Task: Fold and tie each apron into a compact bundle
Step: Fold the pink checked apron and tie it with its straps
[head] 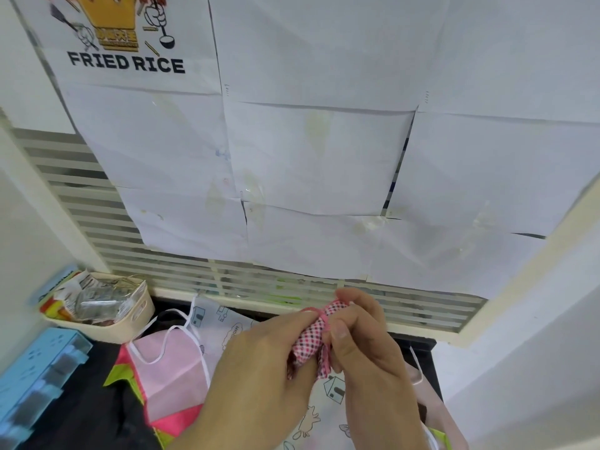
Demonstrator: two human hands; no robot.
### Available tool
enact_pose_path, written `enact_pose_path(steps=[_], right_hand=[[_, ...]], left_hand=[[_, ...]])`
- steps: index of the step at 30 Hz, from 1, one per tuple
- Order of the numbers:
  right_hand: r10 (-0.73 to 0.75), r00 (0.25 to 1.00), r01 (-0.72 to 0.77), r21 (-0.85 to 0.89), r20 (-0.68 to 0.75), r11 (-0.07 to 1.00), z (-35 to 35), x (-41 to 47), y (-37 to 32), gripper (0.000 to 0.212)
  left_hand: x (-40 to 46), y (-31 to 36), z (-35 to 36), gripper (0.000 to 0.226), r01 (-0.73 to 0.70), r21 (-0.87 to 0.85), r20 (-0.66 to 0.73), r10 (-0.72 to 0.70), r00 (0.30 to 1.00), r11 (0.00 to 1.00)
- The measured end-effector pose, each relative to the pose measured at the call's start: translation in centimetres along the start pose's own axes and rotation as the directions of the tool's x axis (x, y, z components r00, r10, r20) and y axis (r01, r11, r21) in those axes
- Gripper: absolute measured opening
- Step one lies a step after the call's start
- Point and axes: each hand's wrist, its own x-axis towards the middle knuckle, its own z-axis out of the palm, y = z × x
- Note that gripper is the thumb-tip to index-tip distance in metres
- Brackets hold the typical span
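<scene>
Both hands' fingers (339, 332) pinch a checked apron bundle (310, 339) above the cluttered black table (81, 414) below a paper-covered wall (324, 141)

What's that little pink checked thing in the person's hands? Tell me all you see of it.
The checked bundle looks like thin cloth, pink and white with dark dots, folded small. A pink strap runs round its middle. The left hand grips it from the left, and the right hand pinches the strap. It is held above other aprons.
</scene>
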Motion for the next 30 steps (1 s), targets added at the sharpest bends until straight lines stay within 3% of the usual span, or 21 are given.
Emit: enact_pose_path(steps=[5,8,10,11,13,17,22,30], right_hand=[[-0.071,0.997,0.071,0.005,0.031,0.997,-0.9,0.2,0.2,0.028],[-0.079,0.993,0.078,0.011,0.091,0.997,-1.3,0.0,-0.6,0.036],[-0.121,0.986,0.123,-0.015,0.114,0.992,-1.4,0.0,-0.9,0.024],[-0.133,0.984,0.138,-0.027,0.121,0.990,-1.5,0.1,-0.8,0.021],[-0.141,0.979,0.150,-0.049,0.148,0.988,-1.5,0.1,-0.8,0.020],[-0.126,0.971,0.150,-0.111,0.204,0.982,-1.3,0.1,-0.8,0.020],[-0.128,0.960,0.179,-0.194,0.248,0.964,-1.5,0.1,-0.5,0.019],[-0.143,0.929,0.264,-0.341,0.342,0.902,-1.8,0.1,-0.7,0.019]], left_hand=[[-1.4,0.1,1.4,0.061,-0.047,0.027,-0.027,0.048,0.998,0.999],[-0.9,0.4,1.1,0.052,0.086,-0.272,0.026,-0.082,0.996,0.958],[0.5,0.4,0.7,0.030,0.374,-0.544,0.193,-0.321,0.927,0.751],[1.0,0.5,0.4,0.020,0.526,-0.566,0.293,-0.441,0.848,0.635],[1.3,0.3,-0.1,0.029,0.619,-0.571,0.400,-0.475,0.784,0.540],[1.8,-0.2,0.3,0.022,0.637,-0.697,0.469,-0.462,0.752,0.329],[1.6,-1.0,1.4,0.026,0.668,-0.738,0.567,-0.448,0.691,0.095],[1.5,-1.3,2.4,0.023,0.650,-0.756,0.554,-0.449,0.701,0.081]])
